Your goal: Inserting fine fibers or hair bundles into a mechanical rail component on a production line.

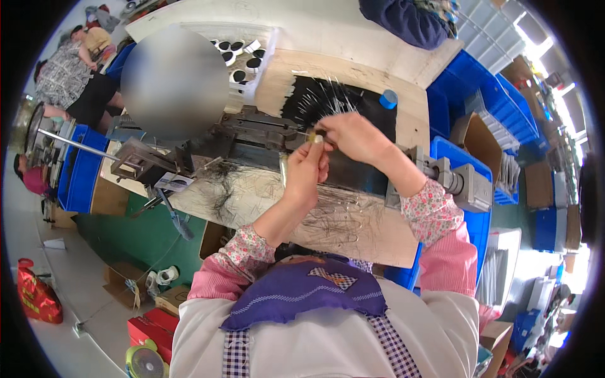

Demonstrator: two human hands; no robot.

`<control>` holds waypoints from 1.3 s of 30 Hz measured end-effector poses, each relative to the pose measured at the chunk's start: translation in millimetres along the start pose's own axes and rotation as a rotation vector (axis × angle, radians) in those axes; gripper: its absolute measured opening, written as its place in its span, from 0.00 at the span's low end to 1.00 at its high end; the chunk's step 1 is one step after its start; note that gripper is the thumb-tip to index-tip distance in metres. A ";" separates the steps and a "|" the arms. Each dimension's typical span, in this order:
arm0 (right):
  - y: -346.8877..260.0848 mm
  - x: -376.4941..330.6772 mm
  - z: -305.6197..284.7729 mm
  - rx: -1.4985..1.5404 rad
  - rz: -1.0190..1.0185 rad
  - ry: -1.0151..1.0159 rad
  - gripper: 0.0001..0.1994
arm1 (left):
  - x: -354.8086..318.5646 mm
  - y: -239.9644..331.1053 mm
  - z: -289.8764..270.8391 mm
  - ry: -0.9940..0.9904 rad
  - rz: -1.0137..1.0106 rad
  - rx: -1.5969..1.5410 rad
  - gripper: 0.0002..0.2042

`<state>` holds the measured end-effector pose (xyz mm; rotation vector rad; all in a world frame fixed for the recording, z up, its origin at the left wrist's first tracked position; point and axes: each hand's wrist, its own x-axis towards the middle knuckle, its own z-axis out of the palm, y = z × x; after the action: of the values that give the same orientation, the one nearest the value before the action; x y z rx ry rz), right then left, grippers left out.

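Both my hands meet over the bench, in front of a dark metal fixture (258, 129). My left hand (302, 176) is closed, thumb up, in a pinch on a small brass-coloured piece (313, 137). From the right, my right hand (356, 135) reaches in with its fingers pinched at the same spot; what they hold is too small to make out. Just behind the hands lies a black mat (375, 120) with several thin, bright wires (324, 97) spread over it. Dark, hair-like wire strands (227, 195) lie loose along the bench's near edge.
A white tray (272, 50) of black-topped round pieces stands at the back. On the mat's far right is a blue round object (389, 99). A metal cylinder assembly (463, 183) sits at the right. Blue bins (495, 104) flank the bench. Other people (75, 75) are at far left.
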<state>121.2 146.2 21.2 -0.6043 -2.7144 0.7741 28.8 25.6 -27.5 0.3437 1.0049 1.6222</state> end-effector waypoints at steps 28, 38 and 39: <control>-50.3 -32.6 -3.6 -0.250 -0.189 0.210 0.23 | -15.4 24.4 -9.7 -0.309 -0.166 -0.655 0.35; -23.5 -12.1 -11.9 -0.116 -0.060 0.256 0.07 | -19.4 24.3 -4.0 -0.216 -0.078 -0.541 0.35; -26.3 -10.5 -9.5 -0.158 -0.092 0.281 0.07 | -20.3 24.9 -6.3 -0.232 -0.074 -0.519 0.35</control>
<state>125.4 125.3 42.2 -0.5688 -2.5360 0.4197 14.6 4.7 -6.7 0.1336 0.3949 1.6644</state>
